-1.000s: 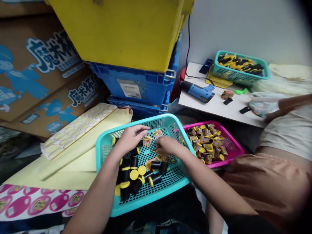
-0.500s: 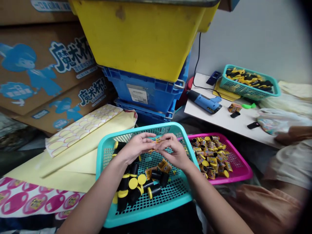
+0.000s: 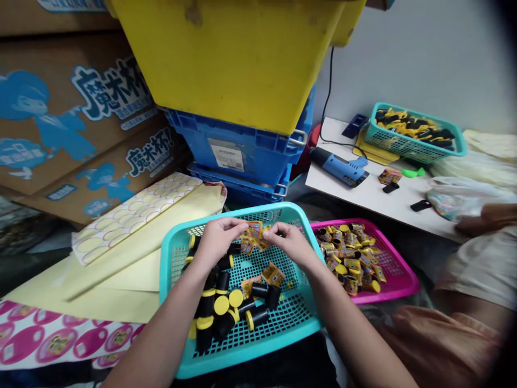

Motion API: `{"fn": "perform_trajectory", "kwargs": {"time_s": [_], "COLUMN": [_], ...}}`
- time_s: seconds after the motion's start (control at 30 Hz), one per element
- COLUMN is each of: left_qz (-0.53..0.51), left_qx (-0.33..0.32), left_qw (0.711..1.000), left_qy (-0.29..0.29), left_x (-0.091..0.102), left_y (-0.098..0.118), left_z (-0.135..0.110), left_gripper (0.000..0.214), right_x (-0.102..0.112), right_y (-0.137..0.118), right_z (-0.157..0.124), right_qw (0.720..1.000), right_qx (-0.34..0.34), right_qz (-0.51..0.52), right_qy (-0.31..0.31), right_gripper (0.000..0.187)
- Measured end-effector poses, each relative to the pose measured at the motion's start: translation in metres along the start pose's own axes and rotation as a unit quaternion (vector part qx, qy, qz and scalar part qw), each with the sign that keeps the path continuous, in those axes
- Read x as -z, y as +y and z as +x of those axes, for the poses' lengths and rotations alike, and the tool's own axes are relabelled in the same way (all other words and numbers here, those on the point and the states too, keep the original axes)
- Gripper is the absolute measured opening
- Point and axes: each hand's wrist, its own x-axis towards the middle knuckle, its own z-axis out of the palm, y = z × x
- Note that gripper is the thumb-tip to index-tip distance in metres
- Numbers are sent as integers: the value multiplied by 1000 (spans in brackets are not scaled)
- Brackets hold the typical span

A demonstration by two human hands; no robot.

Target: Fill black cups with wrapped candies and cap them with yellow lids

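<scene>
Left hand [image 3: 220, 241], right hand [image 3: 288, 242] half-closed at small printed packets [image 3: 254, 236], grip unclear; held above teal mesh basket [image 3: 242, 211], 12 o'clock, so strays land inside. Black-yellow tubes [image 3: 214, 310] at 6 o'clock.

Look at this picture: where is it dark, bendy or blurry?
In the head view, the right edge fades to black, most of all at the corners. The wide view seems to bend the long edges of the yellow plastic bin. The other person's hand at the right looks a little soft, while the teal basket looks sharper. The light is soft, without strong glare.
</scene>
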Motion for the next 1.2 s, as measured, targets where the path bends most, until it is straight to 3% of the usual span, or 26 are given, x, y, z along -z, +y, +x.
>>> {"fn": "perform_trajectory", "kwargs": {"time_s": [0.1, 0.23, 0.3, 0.37, 0.5, 0.6, 0.7, 0.9, 1.03, 1.1, 1.2], "left_qz": [63, 87, 78, 79, 98, 100, 80, -43, -55, -64, -77], "left_qx": [-23, -27, -34, -44, -67, -80, -71, -27, -25, -37, -66], "left_qw": [998, 990, 988, 987, 988, 987, 988, 990, 993, 996, 995], "left_qy": [-8, -107, -127, -130, -102, -92, -111, -129, -97, -52, 0], "left_x": [6, 4, 1, 0, 3, 6, 4, -3, 4, 9, 12], "left_y": [1, 1, 0, -1, -2, -2, 0, 2, 4, 8, 14], "left_z": [1, -1, -2, -3, -4, -4, -4, -6, -5, -4, -3], "left_gripper": [13, 25, 36, 38, 33, 43, 50, 56, 46, 39, 22], "right_x": [4, -2, -8, -13, -11, -7, -9, -24, -26, -31, -54], "right_y": [2, -10, -16, -17, -8, -7, -13, -22, -24, -23, -18], "right_z": [1, 0, 0, 1, 2, 2, 1, 1, 4, 10, 24], "right_qw": [997, 993, 996, 999, 998, 999, 997, 998, 995, 997, 988], "right_qx": [-9, 107, 89, 28, -59, -1, 66, 24, 23, 38, 113], "right_qz": [-73, -41, -10, 19, 7, -47, -24, 40, 78, 35, -103], "right_qy": [-31, -18, -25, 4, 18, -4, -10, 45, 56, 48, -2], "right_gripper": [30, 32, 31, 34, 45, 43, 33, 32, 37, 35, 14]}}
